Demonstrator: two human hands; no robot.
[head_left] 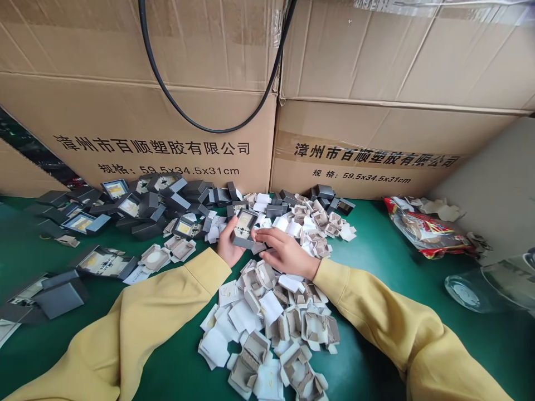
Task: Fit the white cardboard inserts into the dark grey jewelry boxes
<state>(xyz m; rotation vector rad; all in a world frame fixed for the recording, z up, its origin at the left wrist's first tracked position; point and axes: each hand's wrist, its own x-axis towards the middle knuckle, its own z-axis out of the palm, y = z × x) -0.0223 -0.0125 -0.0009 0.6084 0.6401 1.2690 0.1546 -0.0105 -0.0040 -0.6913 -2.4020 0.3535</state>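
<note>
My left hand is wrapped round the left side of a small dark grey case, which has a pale yellowish inside. My right hand touches the case's lower right edge, its fingers together; whether they pinch a part of it is too small to tell. Below and behind both hands lie many small folded white and grey card pieces. More dark grey cases, some open, are heaped at the back left.
Large cardboard boxes stand along the back, with a black cable looping before them. On the green table, a red and clear plastic packet lies at the right, near a clear container. Other dark cases lie at the left.
</note>
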